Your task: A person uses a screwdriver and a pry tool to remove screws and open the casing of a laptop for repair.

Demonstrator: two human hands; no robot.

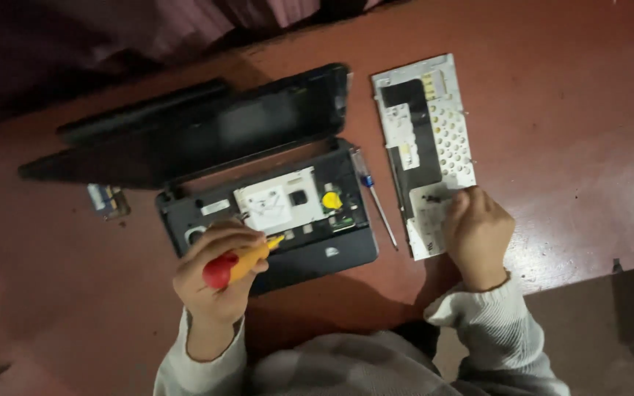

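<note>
My left hand [218, 268] is closed around a screwdriver with a red and yellow handle [238, 264]. Its long axis points up and to the right, toward the opened laptop base [273, 213], which lies directly in front of this hand, near the middle of the tabletop [566, 132]. My right hand [477, 235] rests with bent fingers on the near end of the removed keyboard [427, 143], which lies face down toward the right edge; I cannot tell if it pinches something. A second, blue-handled screwdriver [372, 194] lies between laptop and keyboard.
</note>
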